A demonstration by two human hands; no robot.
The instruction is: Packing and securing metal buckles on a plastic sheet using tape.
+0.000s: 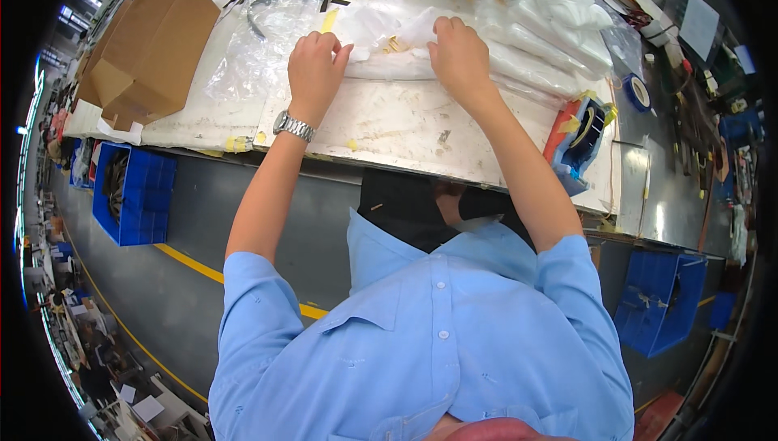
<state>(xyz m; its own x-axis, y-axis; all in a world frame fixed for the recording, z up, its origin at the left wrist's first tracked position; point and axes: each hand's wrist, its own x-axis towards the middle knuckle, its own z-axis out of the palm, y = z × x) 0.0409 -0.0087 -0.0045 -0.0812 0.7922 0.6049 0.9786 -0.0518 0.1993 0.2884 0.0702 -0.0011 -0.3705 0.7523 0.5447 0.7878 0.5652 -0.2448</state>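
A thin, whitish translucent wrapping sheet (369, 29) lies spread on the worktable between my two hands. Some small gold-yellow pieces (395, 45) show in its middle; their kind is too small to make out. My left hand (318, 68), with a metal wristwatch (293, 126) on its wrist, has its fingers curled at the sheet's left side, thumb and fingers pinching its edge. At the right side, my right hand (460, 56) is bent over the sheet and pinches it between thumb and fingers. The fingertips are partly hidden by the sheet.
An open cardboard box (154, 44) stands at the left, beside a clear plastic bag (263, 36). Stacked clear plastic bags (551, 23) lie right of my right hand. A tape dispenser (582, 137) sits at the table's right front; blue crates (134, 194) stand on the floor.
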